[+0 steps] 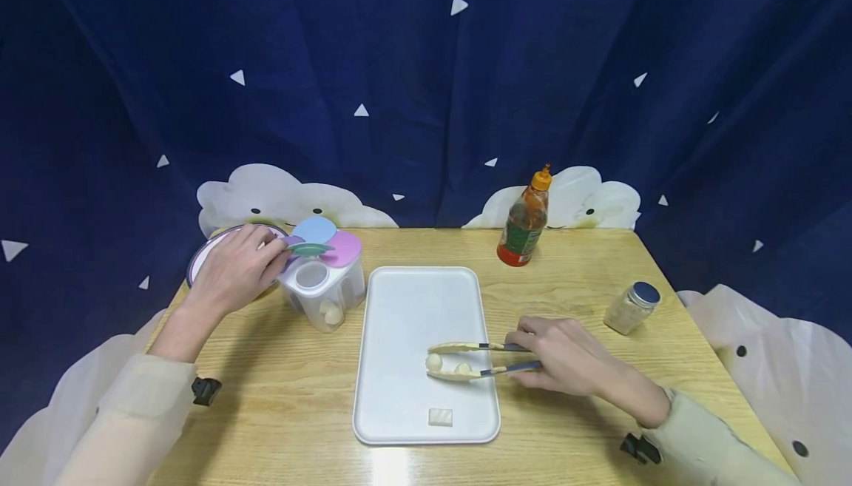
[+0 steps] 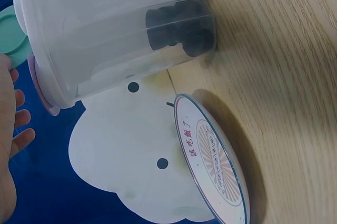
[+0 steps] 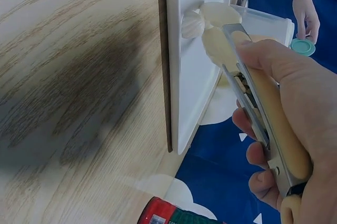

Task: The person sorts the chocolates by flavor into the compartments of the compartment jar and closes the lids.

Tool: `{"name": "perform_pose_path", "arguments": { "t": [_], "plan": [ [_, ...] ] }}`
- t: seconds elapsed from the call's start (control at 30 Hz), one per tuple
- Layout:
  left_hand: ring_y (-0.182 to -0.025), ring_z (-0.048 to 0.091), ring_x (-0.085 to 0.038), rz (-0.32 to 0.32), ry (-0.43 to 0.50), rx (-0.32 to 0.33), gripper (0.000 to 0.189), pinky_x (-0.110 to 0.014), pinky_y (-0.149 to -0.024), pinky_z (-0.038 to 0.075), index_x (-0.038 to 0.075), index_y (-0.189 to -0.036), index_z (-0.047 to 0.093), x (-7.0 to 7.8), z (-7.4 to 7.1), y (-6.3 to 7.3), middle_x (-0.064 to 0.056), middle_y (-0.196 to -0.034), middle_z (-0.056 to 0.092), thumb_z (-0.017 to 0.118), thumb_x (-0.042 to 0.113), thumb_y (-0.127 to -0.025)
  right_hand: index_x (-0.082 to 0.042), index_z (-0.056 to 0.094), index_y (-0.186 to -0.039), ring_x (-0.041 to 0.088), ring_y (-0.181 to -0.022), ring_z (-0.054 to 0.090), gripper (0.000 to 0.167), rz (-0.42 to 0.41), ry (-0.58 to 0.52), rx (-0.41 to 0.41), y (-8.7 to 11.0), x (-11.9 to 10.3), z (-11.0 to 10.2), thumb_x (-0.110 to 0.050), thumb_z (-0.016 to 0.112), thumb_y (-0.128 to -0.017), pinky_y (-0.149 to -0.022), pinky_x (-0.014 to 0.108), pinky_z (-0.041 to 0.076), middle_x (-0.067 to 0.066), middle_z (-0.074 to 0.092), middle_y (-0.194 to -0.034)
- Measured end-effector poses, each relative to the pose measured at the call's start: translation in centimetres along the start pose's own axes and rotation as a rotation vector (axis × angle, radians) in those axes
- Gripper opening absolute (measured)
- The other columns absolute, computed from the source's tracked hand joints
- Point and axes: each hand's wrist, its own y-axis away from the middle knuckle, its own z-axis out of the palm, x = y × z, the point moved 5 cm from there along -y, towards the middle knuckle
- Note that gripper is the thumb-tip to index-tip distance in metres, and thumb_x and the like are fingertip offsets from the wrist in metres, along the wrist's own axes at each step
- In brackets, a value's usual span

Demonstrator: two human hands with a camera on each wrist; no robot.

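Observation:
My left hand (image 1: 241, 268) pinches the edge of a small round green lid (image 1: 309, 249) just above a clear multi-compartment container (image 1: 346, 290). One round compartment mouth (image 1: 311, 274) is uncovered; blue (image 1: 315, 229) and pink (image 1: 342, 248) lids sit behind it. Dark pieces (image 2: 181, 26) fill the bottom of one compartment, and something pale lies in another. My right hand (image 1: 566, 353) grips tongs (image 1: 459, 375) with cream tips, held over a white tray (image 1: 419, 301). The tong arms stand apart, with small whitish pieces (image 1: 434, 362) between them. A whitish block (image 1: 440, 417) lies near the tray's front edge.
A patterned plate (image 2: 210, 155) lies behind my left hand, beside the container. A red sauce bottle (image 1: 522, 223) with an orange cap stands at the back right. Further right is a small jar (image 1: 631, 308) with a dark blue lid. A dark blue curtain (image 1: 426, 86) hangs behind the table.

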Motion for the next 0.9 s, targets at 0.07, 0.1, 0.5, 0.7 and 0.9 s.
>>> {"name": "perform_pose_path", "arguments": {
  "t": [0.07, 0.1, 0.5, 0.7, 0.9],
  "plan": [
    [-0.085, 0.063, -0.037, 0.000, -0.003, 0.003, 0.021, -0.049, -0.074, 0.053, 0.006, -0.096, 0.065, 0.0, 0.0, 0.0, -0.014, -0.088, 0.064, 0.057, 0.024, -0.102, -0.023, 0.074, -0.107, -0.005, -0.063, 0.038, 0.041, 0.005, -0.005, -0.013, -0.1, 0.0, 0.1, -0.052, 0.086, -0.081, -0.052, 0.015, 0.032, -0.012, 0.061, -0.086],
    [-0.084, 0.063, -0.037, 0.000, -0.004, 0.004, 0.022, -0.048, -0.073, 0.053, 0.006, -0.096, 0.065, 0.0, 0.0, 0.0, -0.014, -0.088, 0.064, 0.056, 0.024, -0.103, -0.023, 0.074, -0.107, -0.004, -0.063, 0.038, 0.041, 0.006, -0.008, -0.019, -0.2, -0.1, 0.1, -0.051, 0.086, -0.081, -0.052, 0.015, 0.032, -0.011, 0.062, -0.086],
    [-0.084, 0.063, -0.037, 0.006, 0.003, 0.010, 0.034, -0.048, -0.074, 0.052, 0.005, -0.095, 0.064, 0.0, 0.2, 0.1, -0.014, -0.086, 0.063, 0.047, 0.031, -0.109, -0.022, 0.075, -0.107, -0.004, -0.063, 0.040, 0.039, -0.021, -0.009, 0.008, -0.9, -0.4, 0.5, -0.050, 0.086, -0.082, -0.052, 0.015, 0.033, -0.012, 0.061, -0.085],
    [-0.084, 0.063, -0.038, 0.007, -0.003, 0.008, 0.033, -0.049, -0.075, 0.053, 0.005, -0.095, 0.064, 0.0, 0.2, 0.1, -0.014, -0.087, 0.063, 0.048, 0.030, -0.109, -0.021, 0.076, -0.108, -0.003, -0.064, 0.041, 0.041, -0.040, -0.017, 0.070, -1.8, -0.7, -0.1, -0.052, 0.085, -0.082, -0.054, 0.014, 0.035, -0.011, 0.061, -0.085],
    [-0.084, 0.063, -0.038, 0.007, -0.004, 0.013, 0.033, -0.049, -0.075, 0.053, 0.005, -0.095, 0.064, 0.1, 0.2, 0.1, -0.015, -0.087, 0.063, 0.048, 0.030, -0.108, -0.020, 0.077, -0.107, -0.003, -0.063, 0.045, 0.041, -0.055, -0.044, 0.149, -3.9, -1.2, -1.7, -0.053, 0.084, -0.084, -0.052, 0.013, 0.036, -0.010, 0.065, -0.086]
  ]
}}
